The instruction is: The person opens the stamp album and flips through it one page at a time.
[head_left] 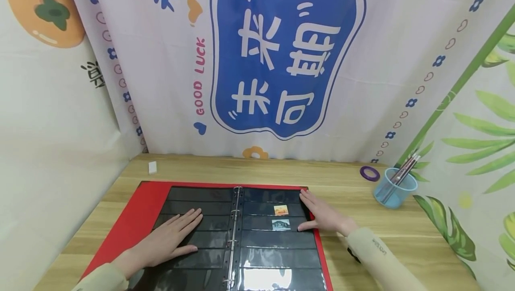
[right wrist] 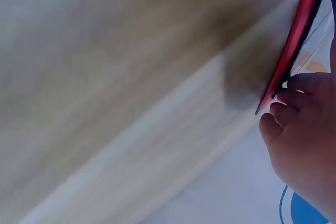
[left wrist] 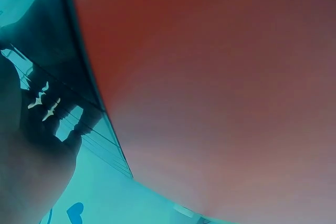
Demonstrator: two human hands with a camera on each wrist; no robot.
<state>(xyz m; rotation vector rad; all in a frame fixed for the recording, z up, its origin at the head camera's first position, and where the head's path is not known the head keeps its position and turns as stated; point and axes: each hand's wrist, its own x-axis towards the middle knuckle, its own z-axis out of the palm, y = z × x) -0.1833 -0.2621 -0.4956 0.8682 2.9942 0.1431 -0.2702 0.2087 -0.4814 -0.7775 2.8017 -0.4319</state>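
A red stamp album (head_left: 132, 210) lies spread on the table, with black pocket pages on a metal ring spine (head_left: 233, 233). On the left page (head_left: 213, 239) my left hand (head_left: 161, 239) rests flat, fingers together and thumb apart; the left wrist view has it in shadow beside the red cover (left wrist: 210, 77). My right hand (head_left: 323, 212) touches the right page's outer edge near its top corner, thumb spread over the page. In the right wrist view, its fingers (right wrist: 296, 103) meet the album's edge. Two stamps, one orange (head_left: 280, 210) and one blue-grey (head_left: 280, 225), sit in the right page's pockets.
At the back right stand a light blue mesh cup (head_left: 396, 192) holding pens and, beside it, a purple ring (head_left: 369, 173). A small white block (head_left: 152, 167) lies at the back left. Printed cloths (head_left: 173, 81) hang around the wooden table (head_left: 322, 170).
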